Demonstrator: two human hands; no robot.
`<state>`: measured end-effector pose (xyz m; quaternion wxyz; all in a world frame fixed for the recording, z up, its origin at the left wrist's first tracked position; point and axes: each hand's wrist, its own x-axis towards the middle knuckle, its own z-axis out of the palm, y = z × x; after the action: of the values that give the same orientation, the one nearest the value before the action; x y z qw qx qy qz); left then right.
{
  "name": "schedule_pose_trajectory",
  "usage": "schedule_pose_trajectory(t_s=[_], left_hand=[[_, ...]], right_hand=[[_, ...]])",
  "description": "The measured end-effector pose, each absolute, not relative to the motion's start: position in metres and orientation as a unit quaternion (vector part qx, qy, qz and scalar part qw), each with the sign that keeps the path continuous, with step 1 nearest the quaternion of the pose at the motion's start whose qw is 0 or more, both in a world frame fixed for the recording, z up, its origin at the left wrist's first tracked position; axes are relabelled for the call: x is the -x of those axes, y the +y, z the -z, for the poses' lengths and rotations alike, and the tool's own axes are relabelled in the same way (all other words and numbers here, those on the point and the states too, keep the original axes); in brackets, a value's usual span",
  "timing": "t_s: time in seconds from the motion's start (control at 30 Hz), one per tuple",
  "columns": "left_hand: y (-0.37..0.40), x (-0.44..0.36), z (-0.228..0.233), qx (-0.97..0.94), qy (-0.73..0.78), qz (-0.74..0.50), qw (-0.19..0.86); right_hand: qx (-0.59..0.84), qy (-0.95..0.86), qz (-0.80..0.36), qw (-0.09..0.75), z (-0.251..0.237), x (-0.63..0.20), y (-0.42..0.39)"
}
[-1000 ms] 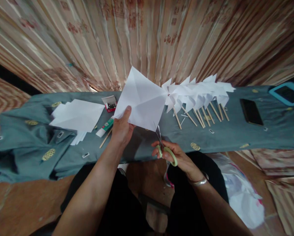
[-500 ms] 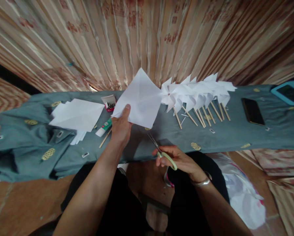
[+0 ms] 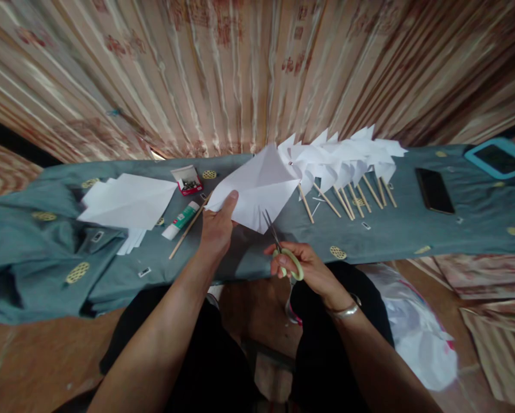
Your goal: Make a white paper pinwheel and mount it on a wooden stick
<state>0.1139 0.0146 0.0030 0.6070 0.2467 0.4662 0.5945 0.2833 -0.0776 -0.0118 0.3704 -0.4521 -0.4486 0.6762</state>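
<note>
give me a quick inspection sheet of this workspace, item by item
surface: low table under a grey-green cloth with gold motifs, rumpled at the left end
job's things: creased white paper square held up; green-handled scissors, blade tips at its lower corner
clutter: stack of paper squares, glue stick, loose wooden stick, small red box, row of paper pinwheels on sticks, black phone, blue-cased tablet
grippers: left hand pinches the paper; right hand grips the scissors
cables: nothing seen
surroundings: striped curtain behind; white plastic bag on floor
</note>
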Motion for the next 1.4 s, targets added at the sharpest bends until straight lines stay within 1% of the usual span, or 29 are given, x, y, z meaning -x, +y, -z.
schedule_pose_trajectory(t_s=[0.1, 0.23, 0.43, 0.6, 0.8, 1.4], left_hand=[[0.02, -0.108, -0.016, -0.24, 0.425, -0.637, 0.597], [0.029, -0.098, -0.027, -0.187, 0.426, -0.661, 0.589], [0.028, -0.099, -0.024, -0.189, 0.413, -0.644, 0.615], [0.022, -0.108, -0.023, -0.207, 0.421, -0.619, 0.63], [0.019, -0.114, -0.022, -0.199, 0.421, -0.612, 0.639], [0.017, -0.117, -0.014, -0.211, 0.409, -0.61, 0.645]], right_hand=[[0.438, -0.451, -0.681, 0.375, 0.01, -0.288, -0.081], [0.443, -0.469, -0.678, 0.351, 0.01, -0.293, -0.083], [0.443, -0.518, -0.66, 0.316, 0.01, -0.29, -0.084], [0.441, -0.501, -0.664, 0.337, 0.011, -0.288, -0.083], [0.463, -0.501, -0.656, 0.323, 0.014, -0.29, -0.081], [0.475, -0.5, -0.649, 0.32, 0.013, -0.29, -0.081]])
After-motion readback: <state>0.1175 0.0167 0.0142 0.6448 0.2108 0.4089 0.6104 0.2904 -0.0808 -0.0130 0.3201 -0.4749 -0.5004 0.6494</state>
